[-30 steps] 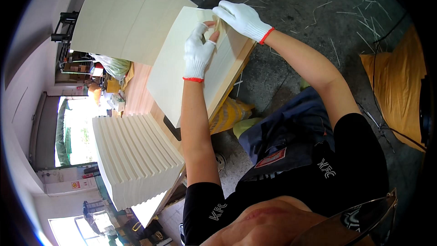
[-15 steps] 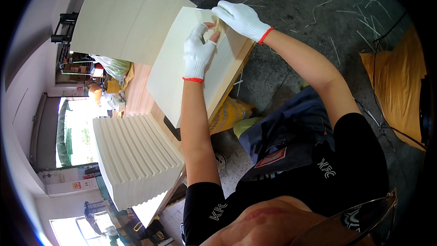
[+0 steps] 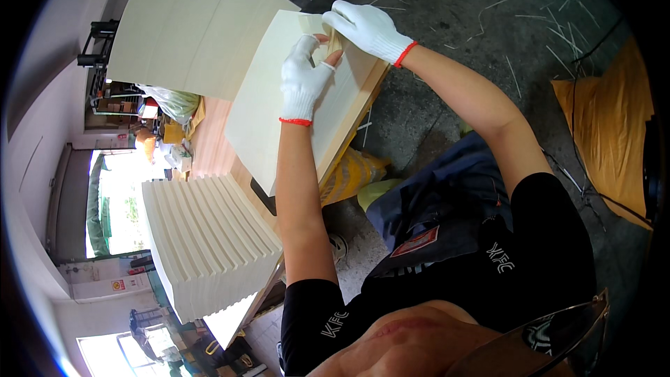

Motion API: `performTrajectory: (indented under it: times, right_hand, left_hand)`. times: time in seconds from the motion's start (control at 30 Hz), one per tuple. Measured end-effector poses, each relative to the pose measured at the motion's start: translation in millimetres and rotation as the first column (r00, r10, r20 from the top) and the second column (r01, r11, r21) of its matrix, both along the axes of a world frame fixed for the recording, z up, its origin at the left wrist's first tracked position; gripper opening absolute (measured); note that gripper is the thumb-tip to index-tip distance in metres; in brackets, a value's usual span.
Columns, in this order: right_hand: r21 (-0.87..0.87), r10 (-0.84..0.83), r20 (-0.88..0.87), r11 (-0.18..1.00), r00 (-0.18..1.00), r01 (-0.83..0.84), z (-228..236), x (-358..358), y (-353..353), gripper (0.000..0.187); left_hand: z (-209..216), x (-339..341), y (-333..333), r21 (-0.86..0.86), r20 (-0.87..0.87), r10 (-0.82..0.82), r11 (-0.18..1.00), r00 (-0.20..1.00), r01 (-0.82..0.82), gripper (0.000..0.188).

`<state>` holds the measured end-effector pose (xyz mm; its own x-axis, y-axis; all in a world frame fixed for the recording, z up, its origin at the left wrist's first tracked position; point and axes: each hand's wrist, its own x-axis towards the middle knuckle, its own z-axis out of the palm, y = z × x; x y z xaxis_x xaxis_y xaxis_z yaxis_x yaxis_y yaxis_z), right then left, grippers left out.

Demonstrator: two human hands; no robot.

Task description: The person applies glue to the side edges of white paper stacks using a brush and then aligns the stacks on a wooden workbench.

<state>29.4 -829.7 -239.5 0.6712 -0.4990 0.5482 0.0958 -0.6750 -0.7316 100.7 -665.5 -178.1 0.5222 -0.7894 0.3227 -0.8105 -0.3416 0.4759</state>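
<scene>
A white cream-coloured sheet (image 3: 262,91) lies on the workbench in front of me. At its far right corner my right hand (image 3: 366,31), in a white knitted glove with a red cuff, has its fingers closed over a thin yellowish strip or small bundle of strips (image 3: 335,40). Close beside it is my left hand (image 3: 303,77), gloved the same way with bare thumb and index tips. Those two fingertips are spread apart next to the strip; the other fingers curl against the sheet. A small pale block (image 3: 309,24) stands just beyond the left fingers.
A tall stack of pale sheets (image 3: 209,230) is at the left on the bench. Larger pale panels (image 3: 195,24) rise at the far left. Yellow sacks (image 3: 352,176) hang below the bench edge, and scraps litter the dark floor (image 3: 447,0). An orange-yellow cover (image 3: 604,139) is at right.
My left thumb has shifted slightly right and up, opening a little farther from the index finger. My right hand has edged slightly left along the strip. The sheet stays put.
</scene>
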Motion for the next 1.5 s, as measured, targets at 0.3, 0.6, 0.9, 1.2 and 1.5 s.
performTrajectory:
  times: [0.3, 0.6, 0.9, 1.2, 1.5]
  right_hand:
    - [-0.007, -0.005, 0.023, 1.0, 1.0, 0.005, -1.6, -1.0, -1.1, 0.033]
    - [0.064, 0.009, 0.021, 0.998, 1.0, -0.01, 3.9, -5.5, 1.9, 0.036]
    - [0.067, 0.0, 0.046, 0.998, 0.999, -0.003, -2.7, -1.0, 1.3, 0.033]
    - [0.098, 0.01, 0.027, 0.995, 1.0, -0.013, 3.2, -5.7, 2.8, 0.035]
    - [0.085, -0.016, 0.03, 0.996, 0.999, 0.013, -3.4, -0.1, 2.1, 0.03]
  left_hand:
    - [2.1, -1.5, -1.7, 0.026, -0.016, 0.024, 0.999, 1.0, -0.024, 0.029]
    - [-3.2, 2.0, -0.4, -0.113, -0.016, -0.002, 0.994, 1.0, 0.0, 0.026]
    - [-5.2, 5.4, 0.1, 0.011, 0.12, -0.021, 1.0, 0.993, 0.019, 0.031]
    - [-2.1, -6.2, -3.1, -0.156, -0.133, 0.018, 0.987, 0.991, -0.039, 0.025]
    - [-3.1, 3.2, -0.1, 0.02, 0.11, -0.035, 0.999, 0.993, 0.033, 0.03]
